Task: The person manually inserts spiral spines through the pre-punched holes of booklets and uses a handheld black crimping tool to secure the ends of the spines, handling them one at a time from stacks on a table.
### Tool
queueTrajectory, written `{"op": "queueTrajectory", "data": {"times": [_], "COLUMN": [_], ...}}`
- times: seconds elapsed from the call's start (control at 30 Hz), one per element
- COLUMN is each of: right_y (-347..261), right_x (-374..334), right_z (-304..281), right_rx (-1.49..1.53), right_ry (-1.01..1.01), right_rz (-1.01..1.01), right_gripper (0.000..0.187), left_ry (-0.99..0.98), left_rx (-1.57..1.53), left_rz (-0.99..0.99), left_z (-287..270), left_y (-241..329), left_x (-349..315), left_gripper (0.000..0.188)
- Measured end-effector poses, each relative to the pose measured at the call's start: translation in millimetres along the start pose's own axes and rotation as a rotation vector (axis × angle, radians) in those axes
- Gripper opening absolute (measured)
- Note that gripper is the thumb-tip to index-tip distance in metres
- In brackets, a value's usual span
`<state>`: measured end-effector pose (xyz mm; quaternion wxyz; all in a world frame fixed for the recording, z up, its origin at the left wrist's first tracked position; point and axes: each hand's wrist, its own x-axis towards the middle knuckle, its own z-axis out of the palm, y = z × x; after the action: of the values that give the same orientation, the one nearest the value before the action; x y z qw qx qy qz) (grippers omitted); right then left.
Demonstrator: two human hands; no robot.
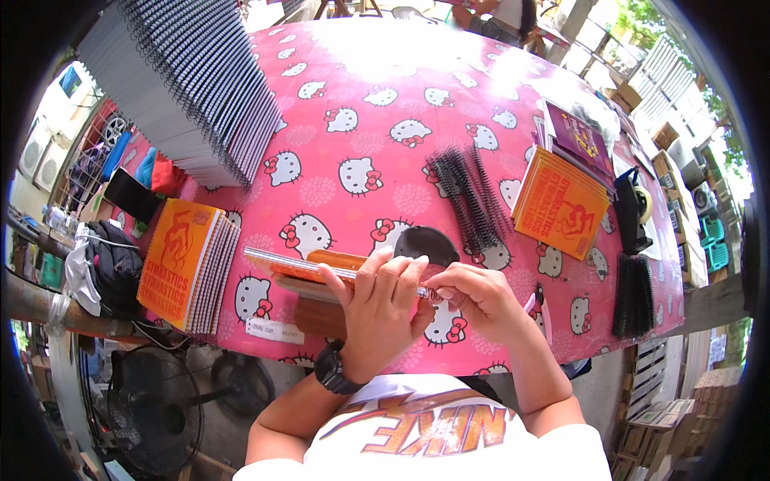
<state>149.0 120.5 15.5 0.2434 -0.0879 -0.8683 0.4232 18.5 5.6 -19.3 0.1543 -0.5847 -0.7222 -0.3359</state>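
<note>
An orange-covered notebook [281, 261] is held on edge above the table in front of me, its pages and spine facing up. My left hand [375, 301], wearing a black watch, is closed over it with fingers laid across the spine. At the spine's right end, my right hand [479, 301] pinches what looks like the end of a dark spiral coil; the fingertips partly hide it. Under the notebook is a brown block [319, 315], half covered by my left hand. Just beyond my fingers lies a round black object [427, 244].
Loose black coils [469, 200] lie ahead, more coils [634, 295] at right. Orange notebooks stand in stacks at left [175, 255] and right [563, 205], near purple notebooks [579, 143] and a tape dispenser [632, 215]. A tall spiral-bound stack [188, 88] rises far left; a fan [156, 405] stands below.
</note>
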Motion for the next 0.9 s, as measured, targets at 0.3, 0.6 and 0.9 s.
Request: {"op": "queueTrajectory", "data": {"times": [0.3,0.6,0.9], "right_y": [-5,105,86], "right_x": [7,47,19], "right_z": [0,13,17], "right_rx": [0.134,-0.452,-0.661], "right_ry": [-0.067,-0.213,-0.229], "right_rz": [0.137,0.105,0.490], "right_gripper": [0.028,0.039,0.030], "left_ry": [-0.125,-0.141,-0.088], "left_rx": [-0.262,-0.216,-0.235], "left_rz": [0.118,0.128,0.108], "left_z": [-35,-38,-33], "left_y": [-21,-14,-19], "left_x": [2,11,9], "left_gripper": [0.032,0.012,0.013]}}
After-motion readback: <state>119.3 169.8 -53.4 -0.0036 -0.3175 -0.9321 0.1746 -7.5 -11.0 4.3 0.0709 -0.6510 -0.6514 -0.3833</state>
